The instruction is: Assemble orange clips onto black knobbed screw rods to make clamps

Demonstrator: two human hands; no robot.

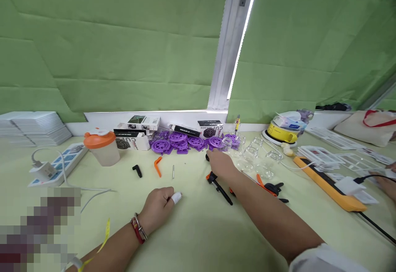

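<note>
My left hand (157,209) rests on the table in a loose fist. White tape (176,198) wraps its thumb, and whatever the curled fingers may hold is hidden. Farther forward, my right hand (222,163) is closed at a small black part (207,156), mostly covered by the fingers. Just below that hand lies a black rod-like piece with an orange end (221,188). A black elbow-shaped piece (137,170), an orange bent piece (158,167) and a thin metal pin (173,172) lie apart beyond my left hand. Orange and black clamp-like parts (272,188) are right of my right forearm.
Purple wheel-shaped parts (178,138) and cup holder boxes (210,129) line the back. Clear glass-like pieces (251,152) stand right of them. An orange-lidded cup (103,150) and white power strip (62,165) are left. An orange power strip (329,185) and another person's hand (386,185) are right.
</note>
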